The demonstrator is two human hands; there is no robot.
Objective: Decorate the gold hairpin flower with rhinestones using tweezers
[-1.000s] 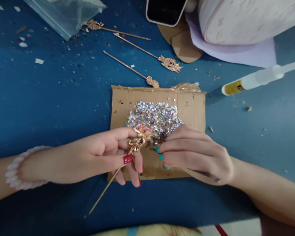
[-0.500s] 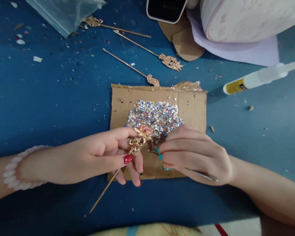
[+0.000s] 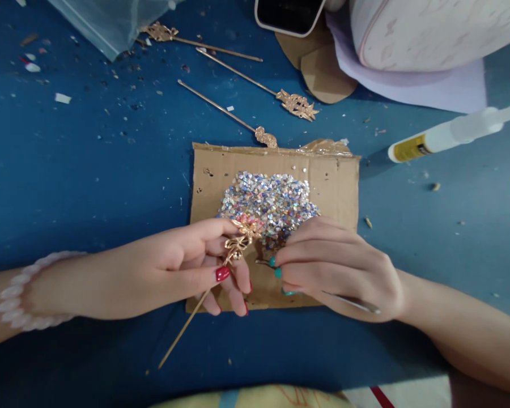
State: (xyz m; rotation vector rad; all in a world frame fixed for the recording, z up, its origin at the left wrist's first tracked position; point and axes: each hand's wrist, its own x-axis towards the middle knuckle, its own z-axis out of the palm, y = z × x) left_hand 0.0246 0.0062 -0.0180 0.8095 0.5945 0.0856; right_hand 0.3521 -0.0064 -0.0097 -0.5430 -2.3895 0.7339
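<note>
On the blue table [image 3: 89, 181] lies a cardboard sheet [image 3: 340, 184]; over it, the left hand [image 3: 187, 263] and right hand [image 3: 340, 263] face each other, apart. A gold hairpin [image 3: 247, 229] is clamped between left thumb and fingers; the right fingers pinch together on a thin metal tool [image 3: 352, 303].

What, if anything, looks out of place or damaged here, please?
Pale scraps and specks litter the blue table at upper left, looking untidy. The cardboard seems worn: dark marks spot it, and its far edge looks ragged.
</note>
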